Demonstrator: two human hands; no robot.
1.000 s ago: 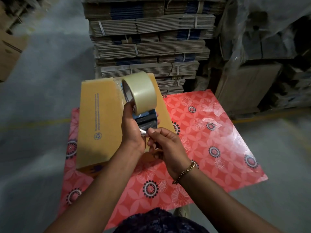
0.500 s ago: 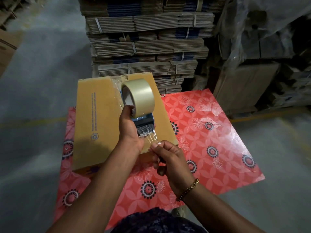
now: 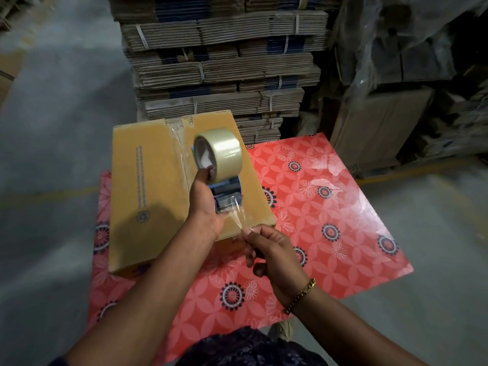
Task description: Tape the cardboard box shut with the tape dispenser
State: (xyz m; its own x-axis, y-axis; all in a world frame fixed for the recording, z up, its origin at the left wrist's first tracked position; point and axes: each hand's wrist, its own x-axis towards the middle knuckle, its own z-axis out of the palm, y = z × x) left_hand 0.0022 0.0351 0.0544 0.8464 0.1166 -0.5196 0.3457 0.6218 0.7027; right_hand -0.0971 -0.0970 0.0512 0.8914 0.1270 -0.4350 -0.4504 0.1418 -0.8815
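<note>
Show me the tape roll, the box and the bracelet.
Tape roll (image 3: 225, 151): head view, its outer curved face.
Box (image 3: 148, 196): head view, its bare top.
Bracelet (image 3: 301, 295): head view, its chain on the right wrist.

Red floral-patterned table cover (image 3: 330, 207) seen at centre. Bundled flat cardboard stacks (image 3: 224, 62) piled behind it; plastic-wrapped goods (image 3: 409, 48), possibly cartons, to its right.

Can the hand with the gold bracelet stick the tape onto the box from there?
Probably yes. The right hand pinches the tape end just beyond the near edge of the cardboard box, with nothing between them. The left hand holds the tape dispenser above the box.
</note>
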